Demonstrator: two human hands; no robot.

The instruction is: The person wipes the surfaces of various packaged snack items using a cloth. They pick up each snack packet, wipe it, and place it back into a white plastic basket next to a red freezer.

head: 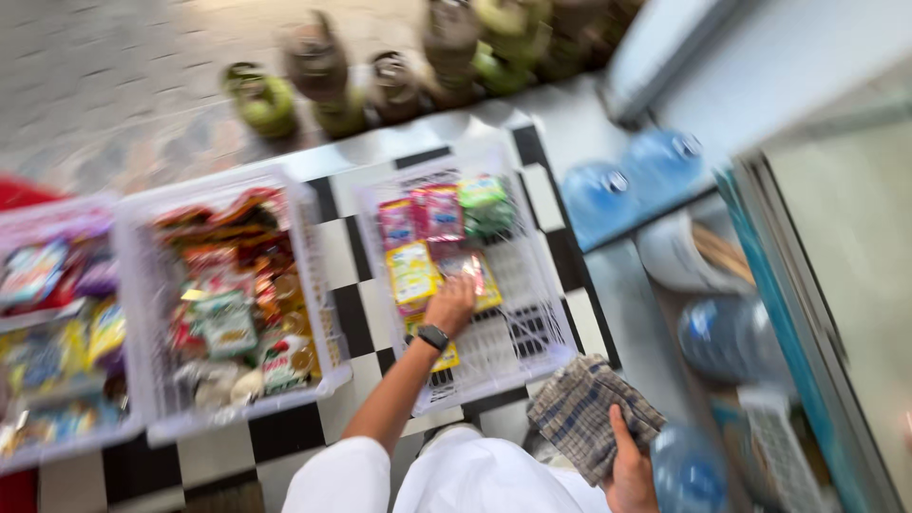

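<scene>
Nearest me, my right hand (632,472) grips a checked grey cloth (591,414); my left hand (450,305) lies open on yellow packets (414,275) inside the white plastic basket (551,313).

Black-white checkered floor (356,318), grey paved ground (104,85) beyond, glass door (845,247) right; daylight.

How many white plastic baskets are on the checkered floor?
3. One basket is under the left hand, which reaches into it. A fuller basket is beside it, and a third basket is at the left edge, partly cut off. More may lie outside the view.
</scene>
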